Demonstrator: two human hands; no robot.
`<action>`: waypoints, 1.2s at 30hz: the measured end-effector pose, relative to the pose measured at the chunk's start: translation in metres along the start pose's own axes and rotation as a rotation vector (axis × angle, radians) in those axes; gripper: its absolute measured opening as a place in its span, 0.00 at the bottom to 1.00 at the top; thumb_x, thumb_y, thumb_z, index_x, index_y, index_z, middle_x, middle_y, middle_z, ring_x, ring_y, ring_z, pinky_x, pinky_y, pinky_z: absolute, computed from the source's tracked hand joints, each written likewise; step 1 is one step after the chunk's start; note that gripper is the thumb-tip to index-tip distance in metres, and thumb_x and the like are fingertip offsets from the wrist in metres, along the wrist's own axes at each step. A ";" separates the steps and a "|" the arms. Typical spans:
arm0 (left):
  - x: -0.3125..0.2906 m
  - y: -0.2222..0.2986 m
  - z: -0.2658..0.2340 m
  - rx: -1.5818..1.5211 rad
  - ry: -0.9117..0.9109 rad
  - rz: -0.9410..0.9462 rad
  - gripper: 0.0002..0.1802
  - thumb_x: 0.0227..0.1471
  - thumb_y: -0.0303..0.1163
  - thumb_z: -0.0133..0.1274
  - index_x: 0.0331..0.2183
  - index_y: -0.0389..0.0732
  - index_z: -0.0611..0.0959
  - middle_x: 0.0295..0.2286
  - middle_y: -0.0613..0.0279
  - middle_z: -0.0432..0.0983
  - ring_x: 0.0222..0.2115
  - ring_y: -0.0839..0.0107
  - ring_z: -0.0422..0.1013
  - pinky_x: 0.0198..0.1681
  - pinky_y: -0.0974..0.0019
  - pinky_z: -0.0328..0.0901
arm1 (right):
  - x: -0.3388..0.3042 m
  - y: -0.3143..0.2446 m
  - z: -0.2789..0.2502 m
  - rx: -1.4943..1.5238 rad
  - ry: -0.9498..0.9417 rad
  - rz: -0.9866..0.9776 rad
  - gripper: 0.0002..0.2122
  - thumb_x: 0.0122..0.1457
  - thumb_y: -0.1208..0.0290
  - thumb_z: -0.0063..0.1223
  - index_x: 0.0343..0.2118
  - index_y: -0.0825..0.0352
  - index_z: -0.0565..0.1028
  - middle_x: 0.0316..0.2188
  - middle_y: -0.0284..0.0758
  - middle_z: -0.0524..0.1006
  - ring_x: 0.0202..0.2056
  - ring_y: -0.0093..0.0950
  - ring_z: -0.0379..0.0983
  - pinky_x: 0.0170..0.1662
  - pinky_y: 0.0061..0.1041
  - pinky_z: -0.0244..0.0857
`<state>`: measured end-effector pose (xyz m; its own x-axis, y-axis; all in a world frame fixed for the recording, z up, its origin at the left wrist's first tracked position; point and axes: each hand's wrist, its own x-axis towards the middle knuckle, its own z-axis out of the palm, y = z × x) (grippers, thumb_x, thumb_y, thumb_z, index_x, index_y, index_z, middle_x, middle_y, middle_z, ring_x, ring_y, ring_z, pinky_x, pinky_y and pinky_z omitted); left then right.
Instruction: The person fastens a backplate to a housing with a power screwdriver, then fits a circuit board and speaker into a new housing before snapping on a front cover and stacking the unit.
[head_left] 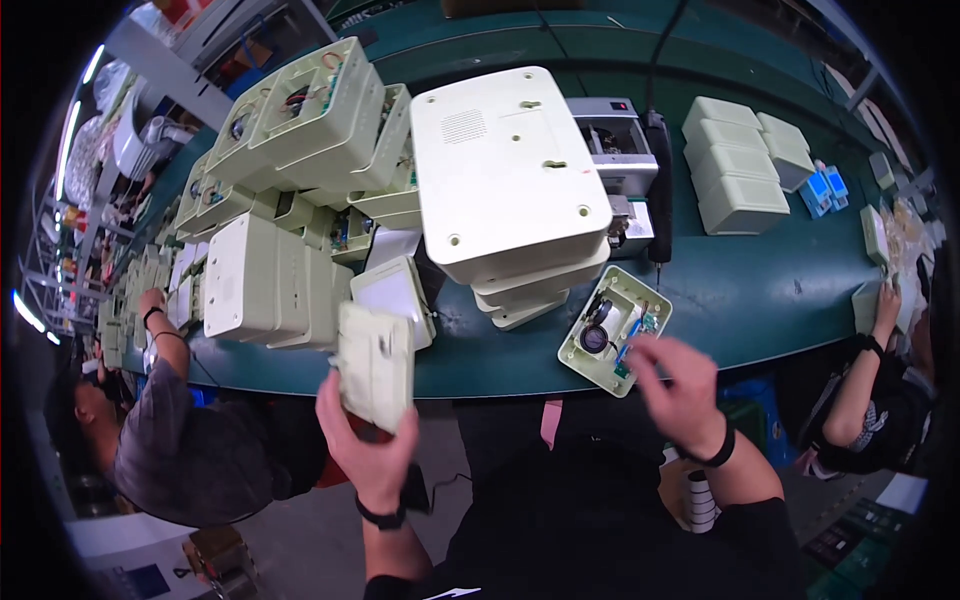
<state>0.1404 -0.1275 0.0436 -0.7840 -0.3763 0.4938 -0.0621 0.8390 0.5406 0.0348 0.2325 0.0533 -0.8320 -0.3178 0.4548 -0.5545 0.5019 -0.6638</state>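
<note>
My left hand (372, 455) grips a cream plastic cover (377, 368), held tilted at the table's front edge. Its face is slightly blurred. My right hand (682, 388) hovers by an open cream housing (578, 357), with thumb and forefinger loosely bent and apart. No held object shows between them. Inside that housing sit a round black speaker (594, 339), a blue part (633, 328) and a green circuit board (650, 323). The fingers cover part of the housing's right edge, so whether they touch it is hard to tell.
Stacked closed cream boxes (515, 170) rise mid-table; open ones with wiring (315, 105) are piled left. A grey machine (615, 140) and a black electric screwdriver (659, 190) stand behind the housing. More boxes (735, 165) are right. People (200, 440) work on both sides.
</note>
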 end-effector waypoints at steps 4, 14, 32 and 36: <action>-0.041 0.022 -0.009 -0.388 -0.255 -0.062 0.53 0.32 0.40 0.75 0.60 0.32 0.71 0.53 0.43 0.70 0.54 0.48 0.71 0.57 0.51 0.68 | -0.017 -0.047 0.026 0.521 -0.209 0.179 0.18 0.55 0.77 0.70 0.49 0.70 0.81 0.32 0.35 0.81 0.29 0.27 0.80 0.32 0.23 0.73; -0.052 0.055 0.008 -0.376 -0.567 0.108 0.56 0.29 0.40 0.77 0.60 0.33 0.71 0.54 0.44 0.68 0.53 0.49 0.71 0.55 0.53 0.70 | -0.012 -0.054 0.030 0.381 -0.145 -0.101 0.16 0.54 0.82 0.67 0.47 0.68 0.83 0.36 0.36 0.81 0.32 0.29 0.81 0.33 0.25 0.75; -0.045 0.046 0.035 -1.614 -1.095 -0.773 0.60 0.40 0.30 0.76 0.69 0.34 0.60 0.64 0.49 0.64 0.64 0.56 0.65 0.68 0.56 0.59 | -0.012 -0.083 -0.018 0.842 -0.313 0.262 0.07 0.62 0.86 0.54 0.39 0.76 0.82 0.34 0.45 0.84 0.25 0.29 0.83 0.31 0.24 0.78; -0.039 0.048 0.038 -1.564 -1.333 -1.208 0.55 0.45 0.22 0.71 0.70 0.34 0.59 0.64 0.48 0.64 0.64 0.58 0.66 0.68 0.57 0.60 | -0.021 -0.083 -0.012 1.017 -0.209 0.436 0.07 0.67 0.82 0.51 0.42 0.76 0.80 0.31 0.41 0.83 0.23 0.23 0.79 0.27 0.20 0.72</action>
<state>0.1443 -0.0576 0.0241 -0.6229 0.6096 -0.4903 -0.7816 -0.5111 0.3576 0.0986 0.2075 0.1061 -0.8917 -0.4521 0.0210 0.1071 -0.2557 -0.9608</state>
